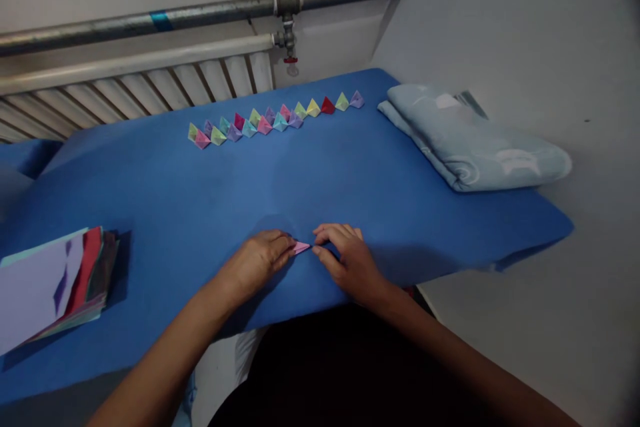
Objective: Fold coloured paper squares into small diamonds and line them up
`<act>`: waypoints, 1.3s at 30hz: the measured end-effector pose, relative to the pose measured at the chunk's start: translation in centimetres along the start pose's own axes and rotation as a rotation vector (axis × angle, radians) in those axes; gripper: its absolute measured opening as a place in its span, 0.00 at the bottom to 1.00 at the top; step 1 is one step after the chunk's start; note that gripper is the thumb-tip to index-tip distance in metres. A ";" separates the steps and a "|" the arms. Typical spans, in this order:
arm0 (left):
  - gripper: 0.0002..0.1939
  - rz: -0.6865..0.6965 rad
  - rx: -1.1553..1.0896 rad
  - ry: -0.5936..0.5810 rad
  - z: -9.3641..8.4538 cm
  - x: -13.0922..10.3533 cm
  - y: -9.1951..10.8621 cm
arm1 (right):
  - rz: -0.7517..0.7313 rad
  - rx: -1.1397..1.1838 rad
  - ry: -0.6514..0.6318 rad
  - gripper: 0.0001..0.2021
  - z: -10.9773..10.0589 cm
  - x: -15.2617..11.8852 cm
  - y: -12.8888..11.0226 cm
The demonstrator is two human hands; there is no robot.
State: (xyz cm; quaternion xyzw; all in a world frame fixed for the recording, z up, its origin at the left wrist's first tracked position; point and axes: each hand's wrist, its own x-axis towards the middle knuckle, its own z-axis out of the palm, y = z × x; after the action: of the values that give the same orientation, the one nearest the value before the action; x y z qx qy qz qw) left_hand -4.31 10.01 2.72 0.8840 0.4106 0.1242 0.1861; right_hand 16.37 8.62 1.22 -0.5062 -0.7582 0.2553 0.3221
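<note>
A small folded piece of pink paper (301,247) lies low over the blue surface near its front edge, its pointed end toward the right. My left hand (267,255) holds the paper's left end, with the fingers covering part of it. Just right of the tip is my right hand (345,257), its thumb and fingers apart and nothing visible between them. Farther back, several folded paper pieces (264,125) in many colours stand in two slanting rows.
A stack of coloured paper (40,283) lies at the left. On the back right rests a folded light-green cloth (480,140). Behind the blue surface (200,193) are a radiator (190,83) and a metal pipe (220,11) with a valve. A wall stands at the right.
</note>
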 end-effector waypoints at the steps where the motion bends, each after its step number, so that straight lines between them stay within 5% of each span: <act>1: 0.12 -0.027 0.054 0.028 0.4 -0.1 0.3 | -0.003 0.015 0.012 0.02 0.1 0.0 -0.1; 6: 0.11 -0.223 0.218 0.271 2.1 -0.1 2.2 | 0.035 0.116 0.084 0.04 1.0 0.1 -0.8; 15: 0.07 -0.381 -0.127 0.618 2.3 0.7 4.8 | 0.100 0.206 0.054 0.04 1.9 1.5 -2.5; 27: 0.07 -0.649 -1.027 0.503 1.1 0.5 4.9 | 0.090 0.508 0.039 0.07 1.2 1.2 -2.6; 34: 0.11 -0.719 -1.401 0.467 -0.4 -0.2 4.8 | -0.203 0.371 0.013 0.11 0.0 0.7 -2.6; 36: 0.15 -0.694 -1.390 0.481 -0.4 -0.4 5.0 | -0.154 0.441 0.001 0.10 -0.1 0.6 -2.6; 39: 0.20 -0.663 -1.320 0.466 -0.3 -0.7 5.3 | 0.130 0.586 -0.053 0.09 -0.2 0.8 -2.8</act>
State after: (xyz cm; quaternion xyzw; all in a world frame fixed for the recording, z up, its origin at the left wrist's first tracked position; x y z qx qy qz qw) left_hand -1.23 6.42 5.25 0.3721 0.5233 0.4636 0.6105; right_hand 14.61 8.39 3.56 -0.4323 -0.6265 0.4962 0.4177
